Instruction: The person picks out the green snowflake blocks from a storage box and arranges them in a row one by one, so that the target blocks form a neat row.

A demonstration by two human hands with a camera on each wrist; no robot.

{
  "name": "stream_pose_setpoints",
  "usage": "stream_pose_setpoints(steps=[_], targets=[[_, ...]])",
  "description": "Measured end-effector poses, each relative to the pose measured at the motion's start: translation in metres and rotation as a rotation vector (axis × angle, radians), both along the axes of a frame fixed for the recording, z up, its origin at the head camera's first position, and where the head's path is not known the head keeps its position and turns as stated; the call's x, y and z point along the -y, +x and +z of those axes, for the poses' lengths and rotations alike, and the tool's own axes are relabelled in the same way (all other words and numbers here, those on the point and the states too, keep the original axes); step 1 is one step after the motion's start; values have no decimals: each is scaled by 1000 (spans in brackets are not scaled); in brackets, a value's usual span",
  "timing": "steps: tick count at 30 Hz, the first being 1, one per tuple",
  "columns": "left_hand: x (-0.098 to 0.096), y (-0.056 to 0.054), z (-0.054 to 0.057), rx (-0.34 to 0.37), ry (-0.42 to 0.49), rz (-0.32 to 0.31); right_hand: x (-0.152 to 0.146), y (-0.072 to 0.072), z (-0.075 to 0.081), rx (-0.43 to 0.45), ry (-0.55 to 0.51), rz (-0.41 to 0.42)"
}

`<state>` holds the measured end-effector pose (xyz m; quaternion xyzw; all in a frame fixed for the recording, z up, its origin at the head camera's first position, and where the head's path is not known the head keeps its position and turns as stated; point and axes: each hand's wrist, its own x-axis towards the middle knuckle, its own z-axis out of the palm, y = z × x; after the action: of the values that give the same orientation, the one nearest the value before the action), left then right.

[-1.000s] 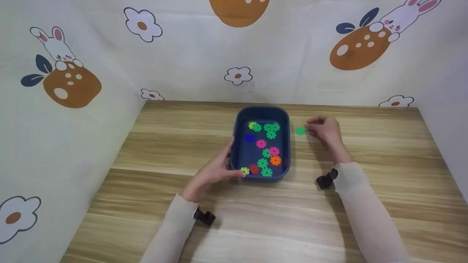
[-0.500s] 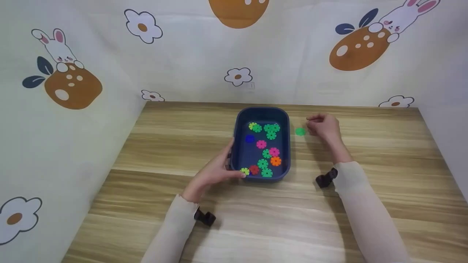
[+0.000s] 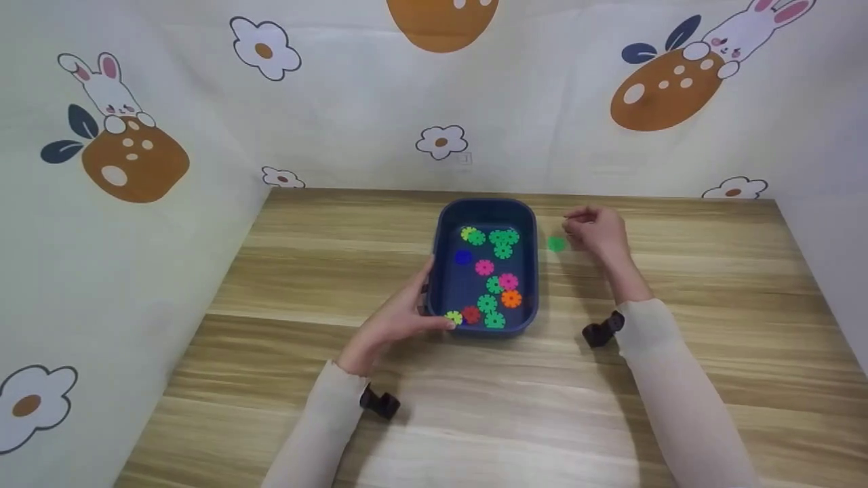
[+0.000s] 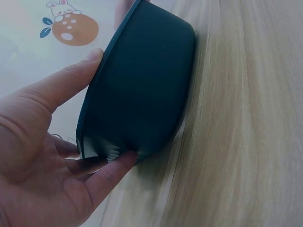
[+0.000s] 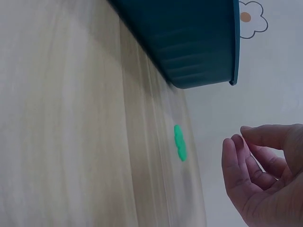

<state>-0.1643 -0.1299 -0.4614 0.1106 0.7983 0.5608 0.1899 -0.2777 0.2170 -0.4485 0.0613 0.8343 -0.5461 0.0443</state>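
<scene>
A dark blue plastic bin (image 3: 485, 211) stands on the table with several notched snowflake discs inside. My left hand (image 3: 401, 317) holds its near left corner. In the left wrist view the thumb (image 4: 71, 80) lies at the rim while the other fingers are bent against the bin's outside wall. Just right of the bin, a green snowflake disc (image 3: 556, 244) lies flat on the wood. My right hand (image 3: 600, 234) hovers beside that disc, fingers loosely bent and nothing between them. A gap separates the right fingertips from the disc (image 5: 180, 143) in the right wrist view.
The discs in the bin include a pink one (image 3: 484, 268), an orange one (image 3: 511, 299) and a blue one (image 3: 463, 257). Behind the wooden tabletop (image 3: 325, 257) rises a patterned cloth backdrop (image 3: 352, 122), with more cloth at both sides.
My right hand has shifted slightly up and to the left, above the green disc's level. The left hand, the bin and the discs stay where they were.
</scene>
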Motion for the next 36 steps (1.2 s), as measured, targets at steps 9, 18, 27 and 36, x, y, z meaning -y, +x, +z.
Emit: stream_pose_setpoints(steps=[9,18,27,36], targets=[[0,1,0,-1,-4,2,8,0,7,-70,-41,17],[1,-1,0,-95,-68,-24,18,1,12,-99,-89,37],[1,-1,-1,-87,-75,-20,28,1,18,-73,-84,57],[0,0,1,-76,-73,-15,41,5,24,-131,-48,79]])
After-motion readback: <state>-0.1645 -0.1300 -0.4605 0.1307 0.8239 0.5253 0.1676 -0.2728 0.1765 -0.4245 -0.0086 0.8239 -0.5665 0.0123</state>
